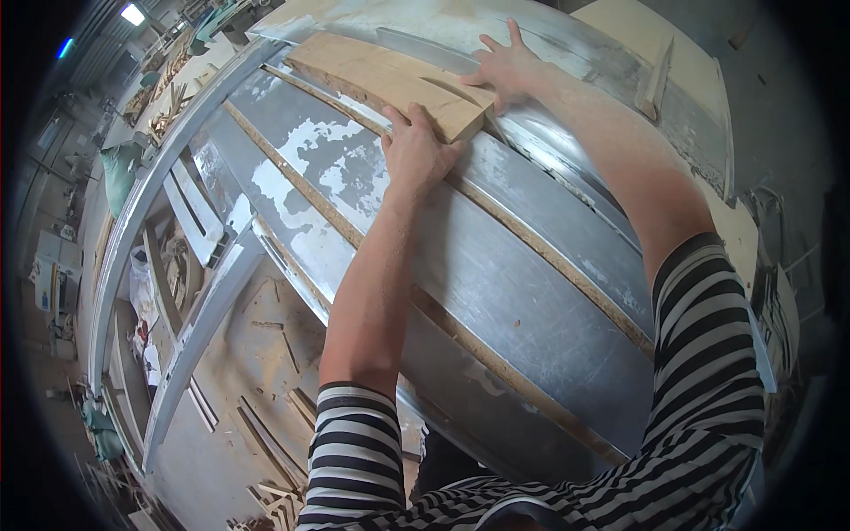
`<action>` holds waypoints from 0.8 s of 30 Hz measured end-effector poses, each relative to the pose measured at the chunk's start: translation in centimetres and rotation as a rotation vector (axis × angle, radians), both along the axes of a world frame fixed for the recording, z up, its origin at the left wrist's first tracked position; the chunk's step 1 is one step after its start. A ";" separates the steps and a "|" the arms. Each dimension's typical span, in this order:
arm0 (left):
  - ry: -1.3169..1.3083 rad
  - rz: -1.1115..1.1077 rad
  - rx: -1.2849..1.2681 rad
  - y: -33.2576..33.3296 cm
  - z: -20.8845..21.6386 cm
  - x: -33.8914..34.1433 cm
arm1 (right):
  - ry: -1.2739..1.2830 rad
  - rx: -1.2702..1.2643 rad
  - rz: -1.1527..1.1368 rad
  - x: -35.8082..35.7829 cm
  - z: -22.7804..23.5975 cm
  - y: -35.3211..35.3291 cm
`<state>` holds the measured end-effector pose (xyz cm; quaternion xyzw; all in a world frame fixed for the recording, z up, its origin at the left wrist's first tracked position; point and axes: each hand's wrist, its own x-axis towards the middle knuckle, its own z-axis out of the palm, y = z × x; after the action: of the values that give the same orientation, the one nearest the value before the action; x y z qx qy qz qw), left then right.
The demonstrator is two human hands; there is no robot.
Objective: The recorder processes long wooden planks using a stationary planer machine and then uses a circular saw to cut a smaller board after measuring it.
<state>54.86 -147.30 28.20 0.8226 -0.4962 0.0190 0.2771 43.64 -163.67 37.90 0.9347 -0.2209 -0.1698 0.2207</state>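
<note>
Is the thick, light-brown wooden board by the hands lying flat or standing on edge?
Lying flat, it appears: the thick, light-brown wooden board shows its broad face upward, its narrower side lower down.

From my remote post I saw a white lamp lit between ten and eleven o'clock, and a bluish light at ten, near the dim ceiling. A green cloth hung between nine and ten. Wood scraps littered the greyish floor around seven and eight; it looked darker at two.
</note>
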 end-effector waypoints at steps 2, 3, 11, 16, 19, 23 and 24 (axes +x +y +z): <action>0.010 -0.005 0.006 -0.1 0.1 1.0 | -0.011 0.018 -0.015 1.7 -0.1 -0.6; -0.027 -0.007 -0.014 -0.2 0.2 1.4 | -0.019 0.003 -0.008 2.7 0.0 -0.9; -0.057 -0.081 0.038 0.3 2.1 2.0 | -0.012 -0.023 -0.003 13.5 0.2 -3.4; -0.087 -0.115 0.174 2.0 2.9 4.2 | -0.137 -0.079 0.004 19.9 -1.4 -4.7; -0.096 -0.104 0.218 7.1 3.2 7.8 | -0.154 -0.103 0.011 22.5 -1.9 -5.2; 0.056 -0.032 0.470 17.1 6.8 14.4 | -0.036 0.043 -0.023 25.1 -1.7 -5.2; 0.095 -0.056 0.528 18.8 8.1 15.8 | 0.008 0.031 -0.065 25.7 -1.9 -5.0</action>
<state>70.68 -128.46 36.33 0.8523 -0.4930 -0.1574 0.0762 69.29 -168.64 36.02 0.9297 -0.2475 -0.1839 0.2014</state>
